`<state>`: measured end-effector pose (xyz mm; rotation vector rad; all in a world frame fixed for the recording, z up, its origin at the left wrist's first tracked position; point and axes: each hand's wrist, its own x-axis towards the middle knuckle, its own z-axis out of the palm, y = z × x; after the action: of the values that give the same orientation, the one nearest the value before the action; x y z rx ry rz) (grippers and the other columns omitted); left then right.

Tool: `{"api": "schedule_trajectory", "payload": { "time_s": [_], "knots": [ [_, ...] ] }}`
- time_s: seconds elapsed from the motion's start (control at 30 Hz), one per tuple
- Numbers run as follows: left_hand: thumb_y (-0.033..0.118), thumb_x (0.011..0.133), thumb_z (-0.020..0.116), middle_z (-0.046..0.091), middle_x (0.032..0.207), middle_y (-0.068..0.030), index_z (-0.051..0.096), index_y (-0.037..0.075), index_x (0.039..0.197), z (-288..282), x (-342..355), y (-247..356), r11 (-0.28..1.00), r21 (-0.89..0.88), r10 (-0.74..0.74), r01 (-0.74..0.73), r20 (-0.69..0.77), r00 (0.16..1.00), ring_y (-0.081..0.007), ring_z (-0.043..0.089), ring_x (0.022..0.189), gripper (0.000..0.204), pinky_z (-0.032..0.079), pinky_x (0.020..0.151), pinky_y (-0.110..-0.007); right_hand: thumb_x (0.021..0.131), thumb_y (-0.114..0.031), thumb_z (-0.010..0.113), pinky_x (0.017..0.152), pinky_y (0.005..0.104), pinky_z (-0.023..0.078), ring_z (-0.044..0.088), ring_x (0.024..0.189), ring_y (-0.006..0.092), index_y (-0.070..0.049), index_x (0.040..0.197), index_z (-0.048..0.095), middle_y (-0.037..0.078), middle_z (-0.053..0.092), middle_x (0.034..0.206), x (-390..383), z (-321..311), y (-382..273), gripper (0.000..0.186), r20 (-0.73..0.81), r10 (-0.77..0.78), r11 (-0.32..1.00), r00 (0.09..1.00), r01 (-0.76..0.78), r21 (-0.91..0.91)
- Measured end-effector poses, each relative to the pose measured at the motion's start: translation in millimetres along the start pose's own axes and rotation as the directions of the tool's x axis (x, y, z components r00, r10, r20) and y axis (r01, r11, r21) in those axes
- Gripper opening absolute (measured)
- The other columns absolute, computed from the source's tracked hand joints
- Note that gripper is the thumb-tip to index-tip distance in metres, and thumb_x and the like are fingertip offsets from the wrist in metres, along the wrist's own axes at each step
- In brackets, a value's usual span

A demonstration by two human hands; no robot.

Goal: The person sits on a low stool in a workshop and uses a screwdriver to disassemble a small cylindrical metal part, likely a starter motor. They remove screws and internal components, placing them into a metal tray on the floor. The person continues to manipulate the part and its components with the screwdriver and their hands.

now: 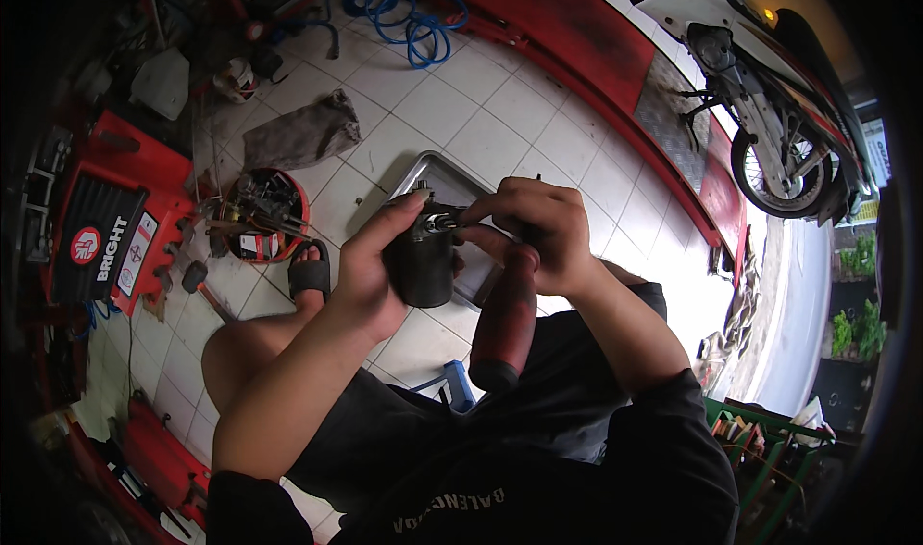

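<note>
My left hand (380, 276) is closed around a black metal cylinder (423, 276), its thumb up by the silver fittings (439, 222) on the top. My right hand (546, 228) has its fingers curled at those fittings, with a red-handled tool (505, 319) held under the thumb, its dark end pointing down toward me. The tool's working end is hidden among my fingers. Directly beneath the cylinder and hands, a shallow metal tray (423, 161) lies on the white tiled floor, partly covered from view.
Around me are a red tool chest (144, 170), a round bin of parts (260, 228), a hammer (197, 281), a rag (303, 132), blue hose (423, 36), a red lift platform (577, 36), a motorcycle (760, 103), a blue tool (457, 382) and a green rack (769, 449).
</note>
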<state>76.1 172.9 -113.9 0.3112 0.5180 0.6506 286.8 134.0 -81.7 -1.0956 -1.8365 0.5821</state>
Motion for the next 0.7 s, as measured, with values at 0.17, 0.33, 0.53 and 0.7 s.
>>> {"api": "schedule_trajectory", "payload": {
  "time_s": [0.17, 0.33, 0.53, 0.7],
  "knots": [
    [0.034, 0.101, 0.054, 0.068, 0.103, -0.0115, 0.060, 0.004, 0.115, -3.9, -0.3, -2.2, 0.996, 0.083, 0.019, -0.017, -0.024, 1.000, -0.0250, 0.067, 0.089, 0.034, 0.055, 0.080, -0.043, 0.076, -0.007, 0.083, 0.050, 0.0320, 0.040, 0.056, 0.057, 0.0181, -0.007, 0.097, 0.074, 0.005, 0.061, 0.072, -1.1, -0.2, -6.7, 0.023, -0.009, 0.017, 0.998, 1.000, -0.018, -0.058],
    [0.032, 0.095, 0.066, 0.068, 0.095, -0.0097, 0.060, 0.007, 0.110, 6.7, -3.5, -2.3, 1.000, 0.020, -0.020, 0.022, -0.107, 0.994, -0.0215, 0.068, 0.078, 0.030, 0.058, 0.069, -0.038, 0.074, -0.005, 0.084, 0.051, 0.0311, 0.041, 0.057, 0.057, 0.0176, -0.008, 0.093, 0.074, 0.005, 0.062, 0.073, -0.2, -1.4, -5.1, 0.022, 0.048, 0.008, 1.000, 0.999, -0.006, -0.030],
    [0.033, 0.094, 0.067, 0.069, 0.093, -0.0108, 0.060, 0.006, 0.110, 5.9, -4.0, -3.2, 0.999, 0.025, -0.038, 0.040, -0.066, 0.997, -0.0233, 0.068, 0.073, 0.032, 0.057, 0.067, -0.037, 0.071, -0.007, 0.085, 0.051, 0.0305, 0.041, 0.057, 0.056, 0.0169, -0.008, 0.090, 0.073, 0.005, 0.063, 0.074, -0.4, -2.8, -13.0, 0.022, 0.030, 0.105, 0.994, 0.994, -0.105, -0.017],
    [0.031, 0.093, 0.069, 0.068, 0.093, -0.0099, 0.059, 0.005, 0.110, 3.4, -2.3, -4.9, 0.996, 0.078, -0.033, 0.037, -0.043, 0.999, -0.0221, 0.068, 0.072, 0.032, 0.057, 0.066, -0.035, 0.069, -0.008, 0.087, 0.051, 0.0305, 0.041, 0.058, 0.057, 0.0168, -0.008, 0.089, 0.072, 0.005, 0.063, 0.074, -0.8, -8.6, -17.8, 0.024, 0.060, 0.144, 0.989, 0.988, -0.142, -0.039]
  ]
}}
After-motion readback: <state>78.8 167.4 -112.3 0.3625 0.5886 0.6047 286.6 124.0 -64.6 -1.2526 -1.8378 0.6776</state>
